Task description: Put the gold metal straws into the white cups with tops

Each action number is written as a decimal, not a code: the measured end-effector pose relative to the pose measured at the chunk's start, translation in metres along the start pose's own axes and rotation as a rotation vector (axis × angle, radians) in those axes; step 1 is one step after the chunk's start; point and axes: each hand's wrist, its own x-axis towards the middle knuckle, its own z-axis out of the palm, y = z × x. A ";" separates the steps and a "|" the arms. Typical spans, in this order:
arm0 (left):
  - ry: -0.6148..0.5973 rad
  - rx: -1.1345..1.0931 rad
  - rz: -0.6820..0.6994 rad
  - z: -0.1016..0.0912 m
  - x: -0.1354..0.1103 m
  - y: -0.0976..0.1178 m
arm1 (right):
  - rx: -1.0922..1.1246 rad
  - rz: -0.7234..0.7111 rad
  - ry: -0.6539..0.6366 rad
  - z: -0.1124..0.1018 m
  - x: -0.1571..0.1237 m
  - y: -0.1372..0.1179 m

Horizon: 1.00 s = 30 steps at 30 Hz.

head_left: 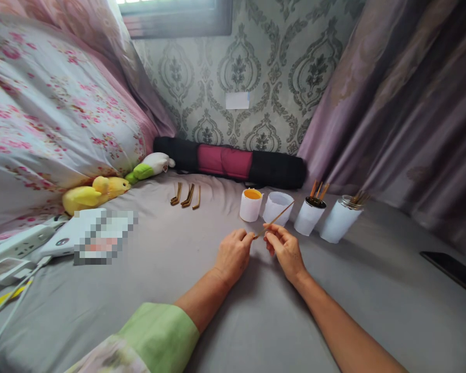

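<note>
A thin brown stick [281, 213] slants up to the right between my hands, over the grey sheet. Closed around its lower end is my left hand [234, 253]; what the fingertips cover there is hidden. My right hand [284, 247] pinches the stick a little higher, with the fingers curled. Just beyond my hands stand a white-wrapped cup with an orange-yellow inside [251, 206] and a wider white-wrapped cup [274, 211], partly behind the stick. To the left lie several brown sticks with bent ends [187, 196], in small groups.
Right of the cups are a white-wrapped can [309, 220] and a white-wrapped glass jar [339, 223], both holding brown sticks. A black phone [452, 269] lies far right. A black and magenta roll [225, 160] lines the wall. Plush toys [97, 194] and a power strip [21, 243] are left.
</note>
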 end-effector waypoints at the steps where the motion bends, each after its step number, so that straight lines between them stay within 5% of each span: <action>1: -0.001 0.004 0.000 0.000 0.000 0.000 | 0.013 0.001 -0.011 0.000 0.000 0.000; 30: -0.036 -0.072 -0.050 0.000 0.001 0.000 | 0.079 0.070 0.003 0.000 0.003 0.011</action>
